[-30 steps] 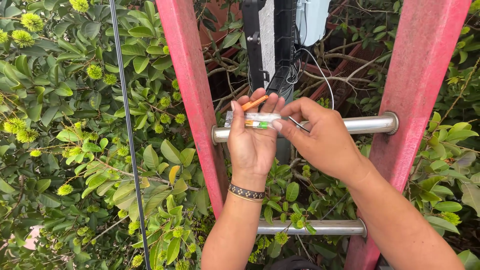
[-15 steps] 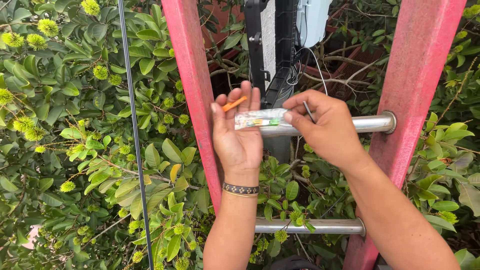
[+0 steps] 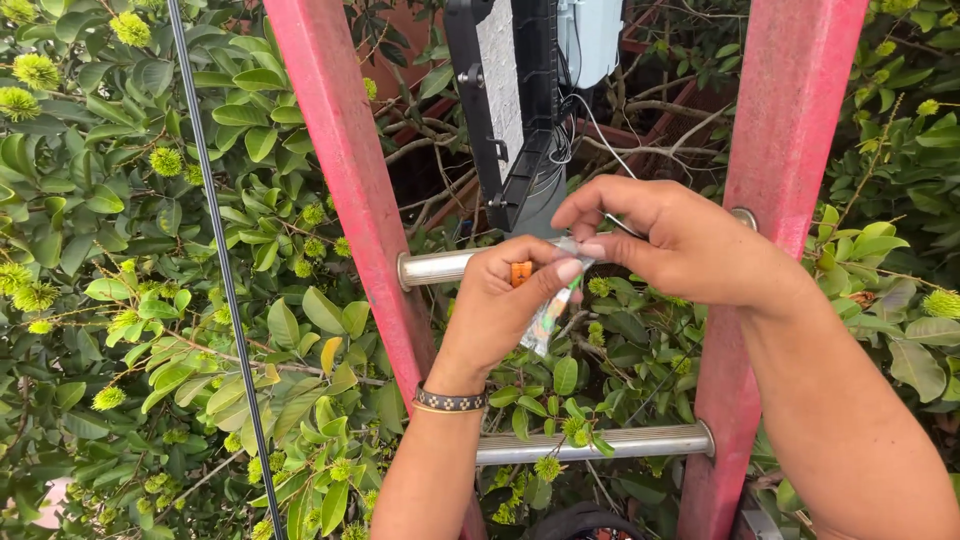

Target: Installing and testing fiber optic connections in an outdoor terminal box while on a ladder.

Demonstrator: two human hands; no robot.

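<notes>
Packet (image 3: 548, 312) half-hidden in left hand (image 3: 500, 310) and right hand (image 3: 680, 245) (contents unclear)

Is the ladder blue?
No, the ladder has red side rails and shiny silver rungs, and both hands hold a small clear packet in front of it.

Both hands meet between the two ladder rails, in front of the upper rung (image 3: 440, 267), the left hand (image 3: 500, 310) below-left of the right hand (image 3: 680, 245). A packet (image 3: 552, 310) hangs between them. The box (image 3: 515, 100) sits behind, above; a cable (image 3: 215, 270) runs left of the left rail (image 3: 350, 190); the lower rung (image 3: 590, 443) lies below.
</notes>
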